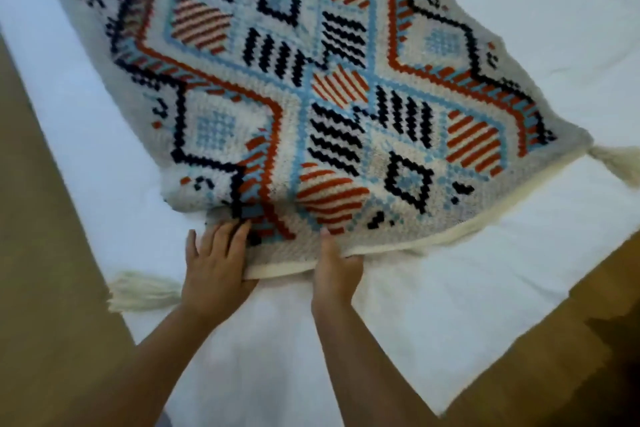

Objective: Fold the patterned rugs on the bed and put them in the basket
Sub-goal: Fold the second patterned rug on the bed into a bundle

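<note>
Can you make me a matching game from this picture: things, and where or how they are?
1 rug
2 tassel
3 right hand
4 floor

A brown, beside the bed
B grips the rug's cream hem
C patterned, spread on the bed
D cream, lying by the left hand

Pairs: 1-C, 2-D, 3-B, 4-A
</note>
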A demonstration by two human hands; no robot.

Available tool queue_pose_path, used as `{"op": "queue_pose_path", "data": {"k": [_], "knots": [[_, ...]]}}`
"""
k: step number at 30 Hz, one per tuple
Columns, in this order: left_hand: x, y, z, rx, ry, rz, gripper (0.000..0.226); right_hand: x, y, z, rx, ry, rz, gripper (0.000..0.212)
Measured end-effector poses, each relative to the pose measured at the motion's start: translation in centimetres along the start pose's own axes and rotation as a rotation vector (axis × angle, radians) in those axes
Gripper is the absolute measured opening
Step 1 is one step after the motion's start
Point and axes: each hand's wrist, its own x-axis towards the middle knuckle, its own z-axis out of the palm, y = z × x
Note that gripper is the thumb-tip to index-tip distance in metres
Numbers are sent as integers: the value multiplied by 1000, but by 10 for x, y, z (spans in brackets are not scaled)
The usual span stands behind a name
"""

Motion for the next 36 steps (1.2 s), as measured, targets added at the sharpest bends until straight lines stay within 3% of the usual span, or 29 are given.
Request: {"op": "queue_pose_path", "data": {"k": [4, 7, 12, 15, 17, 21, 25, 28, 31, 36], "knots": [[-30, -39, 0, -39, -87, -117, 54, -37, 29, 47, -45, -231, 103, 63], [-48, -43, 3, -84, -181, -225, 36, -48, 47, 55, -117, -264, 75, 52], [-103, 1, 33, 123, -443, 191, 33, -53, 72, -1, -488, -230, -68, 38], [-149, 34, 47, 131, -620, 284, 35, -57, 99, -54, -810, -196, -99, 45], [-169, 50, 45, 171, -676, 328, 34, -64, 113, -79, -850, -179, -95, 45], [-171, 53, 30, 139, -627, 308, 26, -71, 118, -91, -696, -180, -90, 34], [-160, 40, 15, 151, -544, 301, 23, -82, 112, -86, -481, -172, 22, 36], [-152, 29, 0, 91, -464, 224, 34, -93, 102, -81, -357, -189, 108, 34], [-143, 15, -22, 39, -406, 237, 49, -106, 84, -70, -352, -208, 73, 32], [-113, -18, -73, 4, -313, 251, 38, -131, 34, -22, -256, -144, -28, 30]]}}
